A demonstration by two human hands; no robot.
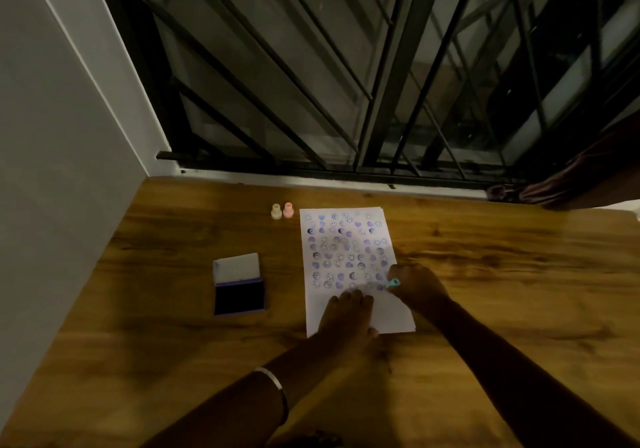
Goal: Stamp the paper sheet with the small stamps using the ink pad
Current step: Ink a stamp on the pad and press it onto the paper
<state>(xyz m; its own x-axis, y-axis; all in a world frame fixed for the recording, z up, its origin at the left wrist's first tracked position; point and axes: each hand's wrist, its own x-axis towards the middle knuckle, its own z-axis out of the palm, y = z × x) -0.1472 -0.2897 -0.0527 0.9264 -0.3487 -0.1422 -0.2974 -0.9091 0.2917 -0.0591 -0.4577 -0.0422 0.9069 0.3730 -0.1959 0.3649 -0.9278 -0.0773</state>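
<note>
- No legible writing anywhere; stamped marks on sheet too small to read beyond faces, hearts.
- Ink pad (239, 285) left of sheet, lid up, dark pad exposed.
- Cream stamp (276, 211) and pink stamp (288, 210) upright, touching, just off sheet's top-left corner.
- Paper sheet (349, 257) mid wooden table (502, 274), rows of purple prints, bottom strip blank.
- Left hand (344, 316) flat on sheet's lower part, fingers together, holding nothing; bangle (275, 383) on wrist.
- Right hand (415, 286) at sheet's right edge, fingers pinched round teal stamp (393, 283).
- Barred window (346, 66) behind table.
</note>
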